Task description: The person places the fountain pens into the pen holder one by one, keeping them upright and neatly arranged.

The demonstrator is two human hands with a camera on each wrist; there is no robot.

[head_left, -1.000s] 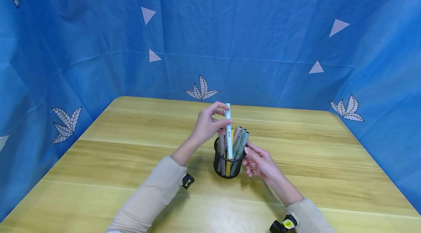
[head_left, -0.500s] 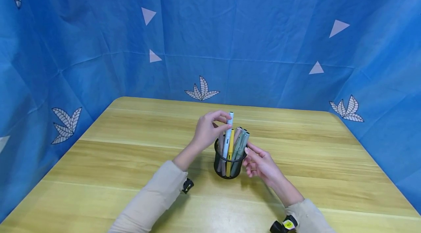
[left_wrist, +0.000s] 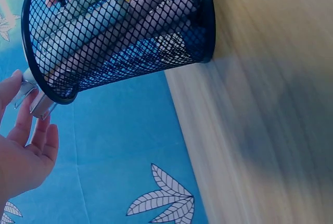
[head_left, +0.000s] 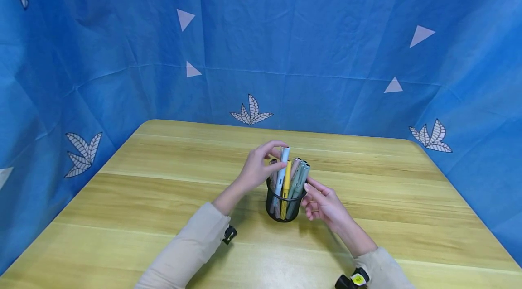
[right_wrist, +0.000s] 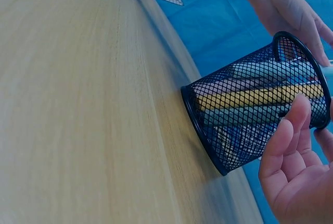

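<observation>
A black mesh pen holder (head_left: 281,199) stands upright on the table, filled with several pens. My left hand (head_left: 258,167) reaches over its left side and pinches the upper end of a light blue pen (head_left: 279,180), whose lower part is inside the mesh. On the right, my right hand (head_left: 325,203) holds the holder's rim between thumb and forefinger, with the other fingers curled by the wall. A yellow pen (head_left: 286,181) leans beside the light blue one. Grey-green pens (head_left: 302,175) lean toward the right rim, and a mauve pen (head_left: 295,166) shows behind them.
The wooden table (head_left: 163,180) spreads around the holder, its far edge meeting a blue curtain (head_left: 326,53) with leaf and triangle prints. Black wrist cameras sit at the left cuff (head_left: 229,234) and right cuff (head_left: 351,278).
The light blue pen has gone down into the holder and leans left, with my left hand lowering along with it. The yellow pen behind it has come into view. My right hand stays at the rim.
</observation>
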